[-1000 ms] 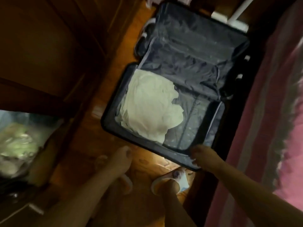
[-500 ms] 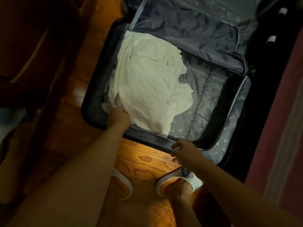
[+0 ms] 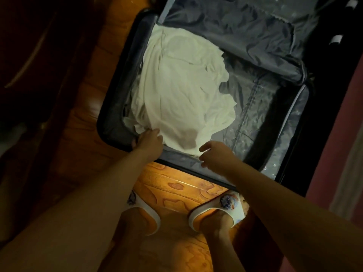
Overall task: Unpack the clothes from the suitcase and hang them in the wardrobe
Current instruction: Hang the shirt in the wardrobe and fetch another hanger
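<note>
Compared with half a second back, both hands have pushed further in: the right hand (image 3: 214,156) was resting on the near rim of the suitcase (image 3: 115,122) and is now lifted just over that rim, reaching toward the hem of the white garment (image 3: 182,99). Left hand (image 3: 148,141) is about where it was, at the near-left corner of the cloth, and the edge there looks a bit more bunched up than before.

So right now: left hand has its fingers curled onto the near-left edge of the white garment, pinching it right where it meets the suitcase rim. Right hand has loosely spread, slightly bent fingers, holding nothing, hovering just beside the lower hem of the cloth. Can't quite tell if a fingertip touches the fabric, it's dim.

White garment is lying crumpled in the left part of the near half of the open suitcase, on the grey lining. Right part of that half shows bare lining with a zipper line running down it. Far half is the dark grey lid (image 3: 245,36), folded open and rumpled.

Suitcase sits on an orange wooden floor (image 3: 176,185). Two feet in white slippers (image 3: 233,207) are planted just near its front rim. Striped pinkish fabric (image 3: 341,173) runs along the right edge, and dark wooden furniture (image 3: 39,55) is on the left.
</note>
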The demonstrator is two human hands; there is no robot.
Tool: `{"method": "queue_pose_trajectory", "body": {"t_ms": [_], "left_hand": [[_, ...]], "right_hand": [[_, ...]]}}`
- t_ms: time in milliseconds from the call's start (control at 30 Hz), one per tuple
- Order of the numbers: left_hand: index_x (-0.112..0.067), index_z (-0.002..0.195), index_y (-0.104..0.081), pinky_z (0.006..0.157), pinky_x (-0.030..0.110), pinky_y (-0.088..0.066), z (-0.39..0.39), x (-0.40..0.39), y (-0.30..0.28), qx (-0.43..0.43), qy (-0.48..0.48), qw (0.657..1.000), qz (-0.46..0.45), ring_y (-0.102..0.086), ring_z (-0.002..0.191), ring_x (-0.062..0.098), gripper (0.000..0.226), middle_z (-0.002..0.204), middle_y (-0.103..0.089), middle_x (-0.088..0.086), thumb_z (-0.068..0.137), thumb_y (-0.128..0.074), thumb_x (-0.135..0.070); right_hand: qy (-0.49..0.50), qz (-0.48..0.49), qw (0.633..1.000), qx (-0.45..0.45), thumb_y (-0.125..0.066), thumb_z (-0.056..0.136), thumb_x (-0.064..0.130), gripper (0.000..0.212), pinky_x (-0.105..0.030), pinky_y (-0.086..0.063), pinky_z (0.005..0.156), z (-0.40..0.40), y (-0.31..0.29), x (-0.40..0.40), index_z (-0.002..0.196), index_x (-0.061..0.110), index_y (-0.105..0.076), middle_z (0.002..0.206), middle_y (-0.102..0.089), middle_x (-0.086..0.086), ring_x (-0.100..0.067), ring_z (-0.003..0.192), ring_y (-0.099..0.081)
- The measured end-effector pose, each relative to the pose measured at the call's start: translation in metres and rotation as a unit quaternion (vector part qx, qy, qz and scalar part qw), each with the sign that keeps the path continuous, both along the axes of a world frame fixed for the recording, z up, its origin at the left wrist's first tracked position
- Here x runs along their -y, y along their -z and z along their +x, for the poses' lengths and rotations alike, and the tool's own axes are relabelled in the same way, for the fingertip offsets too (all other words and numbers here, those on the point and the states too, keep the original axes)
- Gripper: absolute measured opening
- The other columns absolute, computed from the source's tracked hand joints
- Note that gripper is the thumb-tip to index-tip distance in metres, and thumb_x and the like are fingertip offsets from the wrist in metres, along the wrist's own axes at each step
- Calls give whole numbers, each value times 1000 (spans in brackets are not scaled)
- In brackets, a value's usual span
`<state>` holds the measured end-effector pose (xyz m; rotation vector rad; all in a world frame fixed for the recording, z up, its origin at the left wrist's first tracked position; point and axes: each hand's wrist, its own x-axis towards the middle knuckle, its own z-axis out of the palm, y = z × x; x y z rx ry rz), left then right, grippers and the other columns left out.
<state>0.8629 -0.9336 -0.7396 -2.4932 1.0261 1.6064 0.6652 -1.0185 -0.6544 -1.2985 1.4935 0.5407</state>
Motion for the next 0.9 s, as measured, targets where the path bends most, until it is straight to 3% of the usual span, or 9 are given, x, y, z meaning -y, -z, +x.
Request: {"method": "queue_pose_trajectory", "body": {"t_ms": [100,200,300,400,467,600,733,800,900], "left_hand": [[-14,132,-61,112,41,-37,-6,-13,-21,12,-155,984,-84,-49,130,34,37,140,-56,12,110,-33,-23],[-11,118,-70,87,14,-40,-4,-17,-64,-12,-268,953,-141,-53,115,15,30,121,-62,2,108,-42,-14],[-19,107,-73,71,4,-41,0,-17,-115,-19,-260,951,-168,-56,95,2,24,101,-63,-13,104,-50,-10],[-22,104,-73,68,2,-44,4,2,-177,-36,-277,941,-189,-58,90,-3,20,95,-64,-16,101,-57,-9],[-22,99,-73,71,3,-46,10,29,-228,-51,-285,933,-213,-61,87,-4,19,92,-67,-15,97,-62,-7],[-23,96,-74,83,21,-54,19,94,-349,-105,-321,909,-244,-69,92,9,21,93,-72,-9,95,-64,-4],[-22,94,-78,90,36,-60,21,132,-480,-129,-356,894,-239,-72,96,21,22,101,-76,4,92,-66,-4],[-16,104,-78,87,35,-61,18,138,-538,-120,-329,909,-227,-72,94,25,26,101,-76,8,88,-67,2],[-6,110,-73,82,29,-58,12,138,-602,-146,-273,929,-204,-69,96,27,31,106,-73,17,85,-66,11]], "right_hand": [[31,19,999,-20,-58,92,1,24,-49,-56,93,-8,9,-12,114,4,-67,110,-70,-20,-36,103,-68],[61,14,998,-22,-55,97,6,16,-42,-60,79,-16,4,-32,110,12,-62,110,-67,-16,-29,92,-69],[69,-19,997,33,-60,95,4,50,-28,-54,64,-11,-15,-42,142,16,-46,128,-57,-12,-25,97,-64],[64,-32,993,96,-72,87,7,79,-41,-56,92,4,-61,-39,153,23,-32,145,-44,-13,-28,121,-54],[74,-51,987,137,-76,85,10,83,-38,-49,100,18,-110,-27,153,22,-31,143,-44,-8,-20,122,-49],[71,-80,963,246,-78,83,11,68,-18,-49,85,50,-235,8,139,27,-43,131,-54,3,-8,110,-53],[140,-135,942,275,-61,99,25,17,-39,-57,80,51,-359,40,99,9,-66,93,-67,-14,-19,82,-65],[185,-185,925,278,-52,104,27,38,-35,-47,71,41,-417,55,87,-5,-63,78,-59,-22,-20,71,-55],[209,-228,910,277,-51,104,26,42,-30,-36,60,26,-492,71,72,-2,-54,63,-47,-1,-11,61,-44]]}}
